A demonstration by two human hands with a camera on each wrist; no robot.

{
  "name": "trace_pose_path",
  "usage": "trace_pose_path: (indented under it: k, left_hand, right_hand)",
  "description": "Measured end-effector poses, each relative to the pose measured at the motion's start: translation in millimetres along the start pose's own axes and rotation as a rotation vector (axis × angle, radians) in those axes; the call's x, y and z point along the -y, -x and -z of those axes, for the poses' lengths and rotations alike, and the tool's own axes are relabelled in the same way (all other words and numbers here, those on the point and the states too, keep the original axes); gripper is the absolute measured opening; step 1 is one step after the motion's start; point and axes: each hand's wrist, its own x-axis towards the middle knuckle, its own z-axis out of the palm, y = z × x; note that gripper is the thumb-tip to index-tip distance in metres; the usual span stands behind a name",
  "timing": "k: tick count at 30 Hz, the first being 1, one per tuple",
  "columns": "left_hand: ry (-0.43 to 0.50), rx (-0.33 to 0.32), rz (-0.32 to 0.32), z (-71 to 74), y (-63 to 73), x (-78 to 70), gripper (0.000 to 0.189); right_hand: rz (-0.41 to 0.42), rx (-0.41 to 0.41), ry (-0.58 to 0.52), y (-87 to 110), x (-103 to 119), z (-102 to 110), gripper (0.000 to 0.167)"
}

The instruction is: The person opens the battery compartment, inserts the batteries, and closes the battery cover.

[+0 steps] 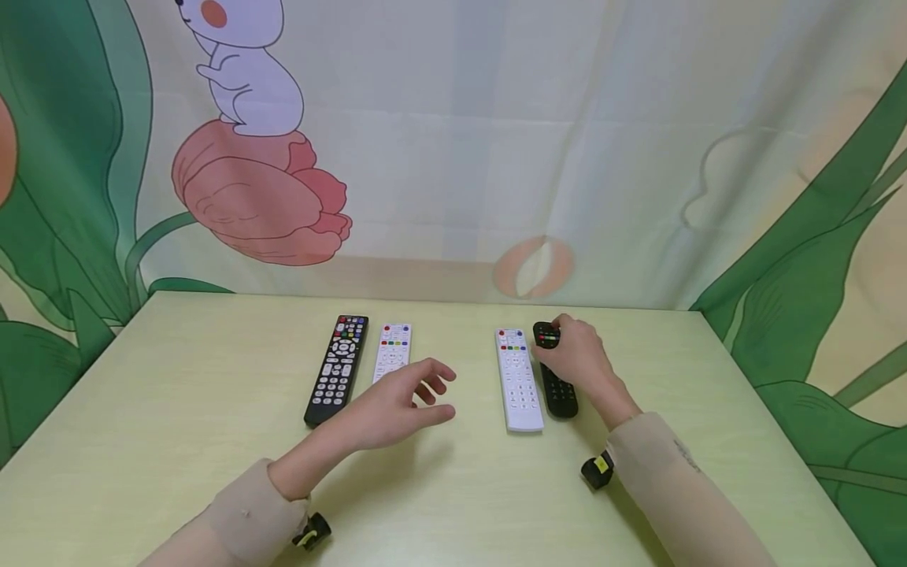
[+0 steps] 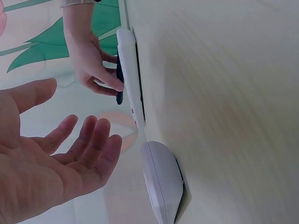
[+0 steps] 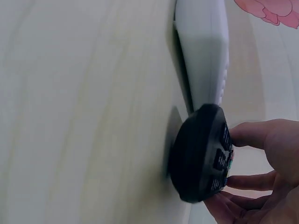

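My right hand (image 1: 577,354) pinches the upper part of a small black remote control (image 1: 560,394), thumb on one side and fingers on the other. In the right wrist view, the near end of this black remote (image 3: 198,154) seems slightly off the table. Just left of it lies a white remote control (image 1: 520,386). My left hand (image 1: 397,402) hovers with loosely bent fingers and holds nothing. Behind it a shorter white remote control (image 1: 392,350) is partly hidden. Beside that one, a long black remote control (image 1: 336,370) lies flat.
All the remotes are on a pale wood-grain table (image 1: 460,504). A printed curtain (image 1: 425,157) with a flower and large leaves hangs behind the table's far edge. Small black cameras (image 1: 597,471) are strapped under both sleeve cuffs.
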Motion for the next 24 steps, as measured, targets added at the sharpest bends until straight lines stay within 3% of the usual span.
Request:
trace_pose_path:
  k: [11, 24]
  left_hand:
    - [-0.033, 0.026, -0.003, 1.3, 1.0, 0.9, 0.036]
    - [-0.07, 0.039, -0.017, 6.0, 3.0, 2.7, 0.032]
  right_hand:
    - [-0.018, 0.077, 0.098, -3.8, -5.8, -3.8, 0.049]
    - [0.004, 0.092, 0.107, -1.0, -9.2, -3.8, 0.048]
